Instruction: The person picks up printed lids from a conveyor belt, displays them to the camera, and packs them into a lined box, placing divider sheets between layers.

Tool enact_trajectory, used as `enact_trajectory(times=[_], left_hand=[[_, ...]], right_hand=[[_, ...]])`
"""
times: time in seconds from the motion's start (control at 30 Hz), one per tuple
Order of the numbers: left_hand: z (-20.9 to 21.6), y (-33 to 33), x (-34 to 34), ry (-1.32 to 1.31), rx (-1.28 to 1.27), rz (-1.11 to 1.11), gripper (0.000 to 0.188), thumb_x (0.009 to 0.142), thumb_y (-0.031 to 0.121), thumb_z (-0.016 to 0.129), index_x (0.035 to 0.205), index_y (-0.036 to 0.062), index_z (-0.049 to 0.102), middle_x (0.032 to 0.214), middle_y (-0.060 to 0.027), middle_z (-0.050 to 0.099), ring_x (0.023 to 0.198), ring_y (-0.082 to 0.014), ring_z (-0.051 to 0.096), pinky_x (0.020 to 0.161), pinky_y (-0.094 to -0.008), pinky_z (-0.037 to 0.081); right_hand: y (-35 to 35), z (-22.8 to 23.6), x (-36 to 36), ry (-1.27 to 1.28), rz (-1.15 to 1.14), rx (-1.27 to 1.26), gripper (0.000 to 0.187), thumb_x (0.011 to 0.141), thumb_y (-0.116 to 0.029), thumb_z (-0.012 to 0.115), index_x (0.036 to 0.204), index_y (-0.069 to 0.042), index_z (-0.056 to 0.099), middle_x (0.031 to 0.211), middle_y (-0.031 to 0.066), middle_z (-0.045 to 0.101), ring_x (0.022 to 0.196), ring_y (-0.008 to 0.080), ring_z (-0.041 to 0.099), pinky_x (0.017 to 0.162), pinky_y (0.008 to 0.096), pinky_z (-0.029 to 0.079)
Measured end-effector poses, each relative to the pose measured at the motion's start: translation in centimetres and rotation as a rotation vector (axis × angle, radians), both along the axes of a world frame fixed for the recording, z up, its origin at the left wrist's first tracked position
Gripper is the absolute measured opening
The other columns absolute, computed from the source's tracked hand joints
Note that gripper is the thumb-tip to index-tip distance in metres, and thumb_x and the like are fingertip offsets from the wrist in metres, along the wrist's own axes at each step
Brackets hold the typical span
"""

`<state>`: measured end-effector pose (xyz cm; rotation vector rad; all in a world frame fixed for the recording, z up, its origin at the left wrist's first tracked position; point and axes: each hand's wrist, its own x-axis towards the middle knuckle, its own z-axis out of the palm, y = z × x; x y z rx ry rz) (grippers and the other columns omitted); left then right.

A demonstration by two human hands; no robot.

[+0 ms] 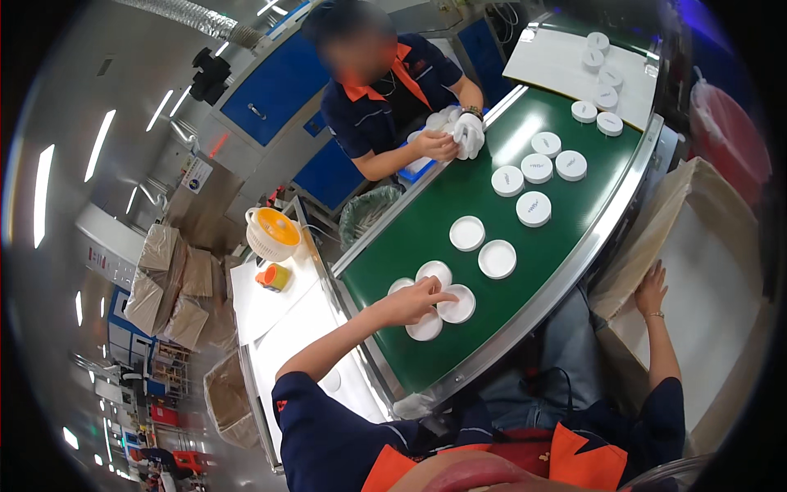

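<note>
My left hand reaches over the green conveyor belt and rests its fingers on a cluster of white round lids near the belt's near end. Two more open lids lie a little further along, and several closed white round containers sit beyond them. My right hand lies flat, fingers apart, on the edge of a large cardboard box to the right of the belt. It holds nothing.
Across the belt a person in a dark uniform wipes a white piece with gloved hands. A white side table carries a yellow and white basket and an orange tape roll. A red bag hangs at right.
</note>
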<state>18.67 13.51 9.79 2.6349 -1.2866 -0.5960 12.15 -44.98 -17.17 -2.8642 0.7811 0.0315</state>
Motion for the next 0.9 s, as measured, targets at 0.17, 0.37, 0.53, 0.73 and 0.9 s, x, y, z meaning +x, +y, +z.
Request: enact_trajectory(times=[0.17,0.37,0.53,0.73,0.9], left_hand=[[0.7,-1.2,-1.2,0.067,0.096,0.108,0.08,0.076,-0.001,0.068,0.146,0.0288,0.041,0.108,-0.013,0.047,0.102,-0.0318,0.052,0.08,-0.0417,0.051],[-0.8,0.7,-2.2,-0.04,-0.073,0.128,0.059,0.077,-0.001,0.067,0.13,0.0199,0.054,0.111,-0.0127,0.048,0.106,-0.0325,0.051,0.087,-0.0399,0.048],[-1.8,2.3,-3.4,-0.09,-0.169,0.202,0.026,0.081,-0.001,0.066,0.104,0.0109,0.061,0.114,-0.0127,0.048,0.109,-0.0318,0.051,0.094,-0.0392,0.046],[-0.8,-0.4,-5.9,-0.077,-0.548,0.412,0.038,0.075,-0.012,0.062,0.107,0.0078,0.058,0.118,-0.0106,0.049,0.109,-0.0253,0.055,0.088,-0.0346,0.053],[0.2,-10.1,-9.2,1.013,-1.452,0.897,0.043,0.091,0.02,0.066,0.131,0.0088,0.053,0.123,-0.0078,0.058,0.111,-0.0214,0.059,0.097,-0.035,0.05]], right_hand=[[-0.2,-0.7,0.3,-0.006,0.001,-0.039,0.065,0.09,-0.02,0.059,0.148,-0.007,0.032,0.162,0.0152,0.01,0.147,0.0422,0.015,0.103,0.0731,0.028],[-1.0,-0.4,0.7,0.006,0.047,-0.009,0.067,0.088,-0.02,0.063,0.147,-0.006,0.033,0.16,0.0193,0.014,0.144,0.0445,0.021,0.104,0.0683,0.032],[-5.1,4.4,-1.0,0.089,0.326,0.309,0.064,0.087,-0.022,0.066,0.143,-0.004,0.04,0.149,0.0263,0.036,0.136,0.0451,0.035,0.109,0.0504,0.038],[-11.5,10.2,-10.3,0.155,0.221,0.547,0.058,0.094,-0.032,0.06,0.142,-0.005,0.044,0.138,0.0254,0.052,0.127,0.0379,0.052,0.102,0.0432,0.044],[-12.8,10.5,-13.7,0.193,0.053,0.468,0.056,0.096,-0.034,0.058,0.142,-0.005,0.044,0.13,0.0251,0.058,0.119,0.0362,0.059,0.099,0.0431,0.047]])
